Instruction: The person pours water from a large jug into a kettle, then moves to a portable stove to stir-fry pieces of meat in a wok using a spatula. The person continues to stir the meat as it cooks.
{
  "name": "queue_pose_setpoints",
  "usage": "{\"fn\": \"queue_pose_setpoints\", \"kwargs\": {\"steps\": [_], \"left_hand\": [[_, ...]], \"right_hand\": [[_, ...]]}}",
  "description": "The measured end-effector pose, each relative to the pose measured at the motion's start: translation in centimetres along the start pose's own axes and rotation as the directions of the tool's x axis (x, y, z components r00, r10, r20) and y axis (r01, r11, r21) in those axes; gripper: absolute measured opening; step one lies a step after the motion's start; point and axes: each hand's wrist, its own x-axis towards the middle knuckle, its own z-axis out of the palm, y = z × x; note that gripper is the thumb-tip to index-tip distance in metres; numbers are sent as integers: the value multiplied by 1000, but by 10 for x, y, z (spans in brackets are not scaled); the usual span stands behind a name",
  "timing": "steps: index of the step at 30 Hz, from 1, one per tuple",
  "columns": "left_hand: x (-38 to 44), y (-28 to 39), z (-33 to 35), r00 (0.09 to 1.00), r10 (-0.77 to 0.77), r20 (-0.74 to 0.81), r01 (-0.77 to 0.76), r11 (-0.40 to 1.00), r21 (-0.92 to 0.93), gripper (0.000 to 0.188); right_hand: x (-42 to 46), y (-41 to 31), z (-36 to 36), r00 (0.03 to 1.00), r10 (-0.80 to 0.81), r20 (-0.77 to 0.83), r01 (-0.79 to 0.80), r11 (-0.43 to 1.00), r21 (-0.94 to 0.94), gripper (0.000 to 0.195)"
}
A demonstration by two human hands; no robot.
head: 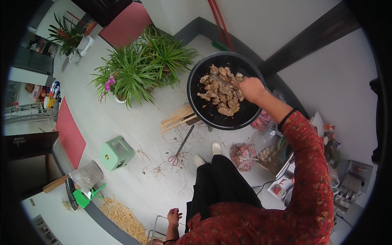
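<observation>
My right hand grips the handle of a metal cooking spatula, its working end among browned chunks of meat. The meat lies in a large black wok in front of me, most of it heaped around the middle. What supports the wok is mostly hidden beneath it. Low at my left side hangs my left hand, its fingers loosely bent and apart, with nothing seen in it. Nearest to that hand is a thin metal tube frame, partly out of view.
Thin sticks jut out beside the wok. Fire tongs lie on the littered floor, near a green plastic stool. Potted spider plants stand beyond. A tied plastic bag sits by my feet; yellowish grains are spread along the wall.
</observation>
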Motion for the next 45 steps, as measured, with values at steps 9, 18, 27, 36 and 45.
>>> {"fn": "queue_pose_setpoints", "kwargs": {"steps": [9, 18, 27, 36, 45], "left_hand": [[-17, 9, -1, 999, 25, 24, -25, 1000, -11, 26], [-16, 17, -4, 1000, 9, -5, -9, 1000, 7, 23], [-3, 39, 6, 998, 55, 43, -56, 998, 24, 23], [-14, 51, -1, 999, 30, -10, -29, 995, 90, 26], [-15, 46, -4, 1000, 20, -14, -19, 996, 86, 27]], "right_hand": [[68, -43, 46, 980, -71, 187, 88, 993, -83, 19], [-41, -6, 64, 991, -45, 128, 37, 997, 65, 38], [-134, 84, 120, 797, 496, 346, -551, 358, 754, 37], [-29, 115, 165, 591, 349, 727, -664, -302, 685, 33], [11, 88, 189, 967, 232, 108, -238, 657, 716, 49]]}}
